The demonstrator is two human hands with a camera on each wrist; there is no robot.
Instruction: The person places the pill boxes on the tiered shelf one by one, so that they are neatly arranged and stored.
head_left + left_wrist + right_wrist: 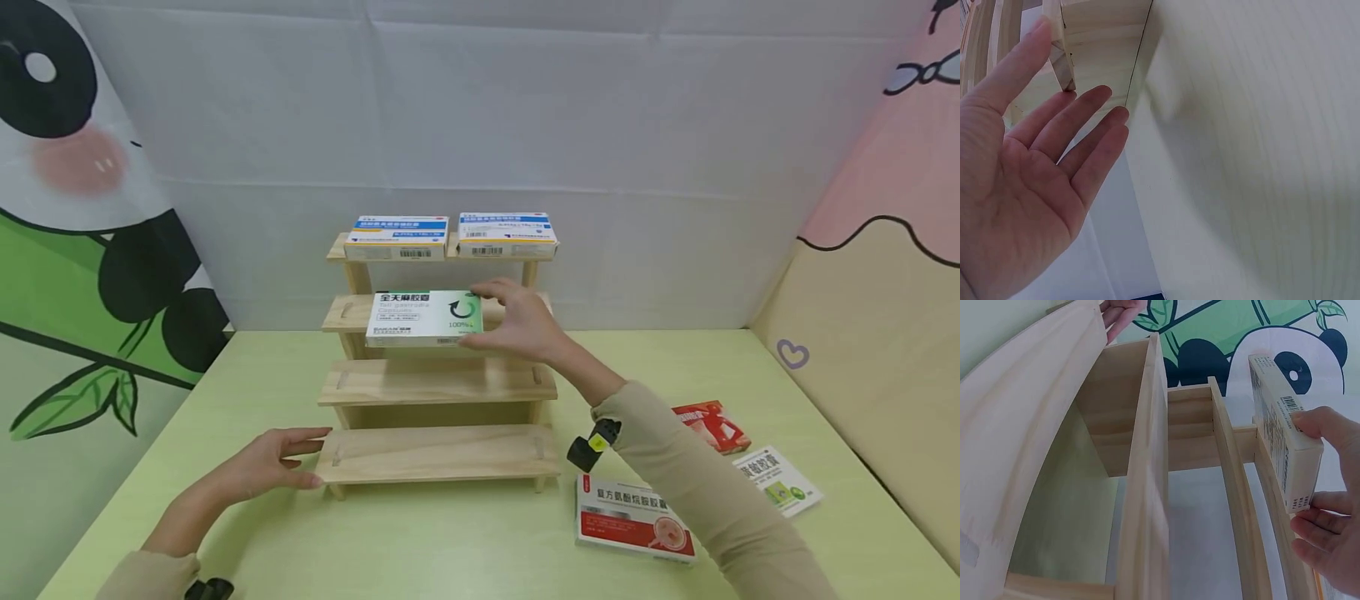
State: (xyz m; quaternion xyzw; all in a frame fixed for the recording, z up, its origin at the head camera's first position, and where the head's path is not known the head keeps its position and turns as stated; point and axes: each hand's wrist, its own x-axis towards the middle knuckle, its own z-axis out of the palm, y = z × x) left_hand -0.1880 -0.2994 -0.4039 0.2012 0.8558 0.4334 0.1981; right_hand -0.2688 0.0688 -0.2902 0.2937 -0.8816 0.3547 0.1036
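Observation:
A white and green medicine box (416, 319) is pinched at its right end by my right hand (525, 323), thumb on one side and fingers on the other. It is at the second tier from the top of a four-step wooden display rack (438, 454). In the right wrist view the box (1272, 419) is seen end-on beside the boards; whether it rests on the board I cannot tell. At the rack's lower left end, my left hand (258, 468) touches the bottom board's edge with fairly straight fingers. The left wrist view shows this hand (1041, 169) with its palm facing the camera.
Two blue and white medicine boxes (396, 238) (507, 235) lie side by side on the top tier. Right of the rack, a red and white box (633, 525), a red box (712, 427) and a white-green box (780, 481) lie on the table (262, 542).

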